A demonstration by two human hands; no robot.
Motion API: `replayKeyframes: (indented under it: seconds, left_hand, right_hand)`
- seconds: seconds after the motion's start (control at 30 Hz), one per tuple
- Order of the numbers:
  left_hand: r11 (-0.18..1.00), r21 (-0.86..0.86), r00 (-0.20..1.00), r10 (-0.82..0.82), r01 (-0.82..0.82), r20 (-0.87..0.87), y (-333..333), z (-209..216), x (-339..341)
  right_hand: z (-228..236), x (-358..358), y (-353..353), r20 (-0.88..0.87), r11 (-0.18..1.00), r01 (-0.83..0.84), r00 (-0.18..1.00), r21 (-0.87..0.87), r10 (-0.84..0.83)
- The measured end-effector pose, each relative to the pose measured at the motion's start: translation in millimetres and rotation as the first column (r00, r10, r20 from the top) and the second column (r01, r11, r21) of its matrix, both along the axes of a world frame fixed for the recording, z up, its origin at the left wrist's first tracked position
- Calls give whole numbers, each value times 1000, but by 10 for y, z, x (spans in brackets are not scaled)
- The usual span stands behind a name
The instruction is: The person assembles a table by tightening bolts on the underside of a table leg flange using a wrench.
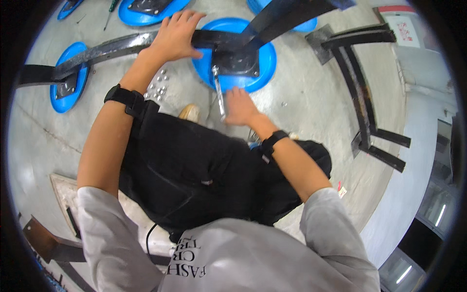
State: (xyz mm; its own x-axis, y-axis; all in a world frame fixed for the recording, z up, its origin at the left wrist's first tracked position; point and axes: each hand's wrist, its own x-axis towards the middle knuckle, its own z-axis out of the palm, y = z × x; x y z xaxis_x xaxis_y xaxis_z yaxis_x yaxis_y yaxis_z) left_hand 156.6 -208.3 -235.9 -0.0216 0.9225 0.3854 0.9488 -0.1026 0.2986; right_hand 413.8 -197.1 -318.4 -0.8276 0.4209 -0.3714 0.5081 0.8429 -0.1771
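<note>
My left hand [177, 38] lies spread across a black metal bar [124, 45], with its thumb out toward a blue round disc [266, 57], probably a stool seat. A black square plate [237, 62] sits on that disc, under the joined black bars. A silver wrench [219, 92] has its far end at the near left corner of the plate. My right hand [241, 107] is at the wrench's near end, fingers curled and slightly blurred. Part of its grip is hidden.
Several small shiny metal pieces [158, 91] lie on the grey floor near a shoe [190, 113]. Other blue discs [78, 53] carry the frame's ends. A separate black frame [357, 87] stands at right. A green-handled screwdriver [113, 7] lies at far left, a rusty bracket [44, 238] at near left.
</note>
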Motion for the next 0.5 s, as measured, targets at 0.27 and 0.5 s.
replayKeyframes:
  seconds: [0.27,0.5]
  left_hand:
    - [968,-249,996,-31,11,-79,100,-488,-322]
    - [961,-268,995,-86,70,-49,169,-491,-326]
  right_hand:
    - [-16,-75,-57,-119,996,17,993,-87,-27]
    - [28,1,14,-149,985,5,988,-175,-32]
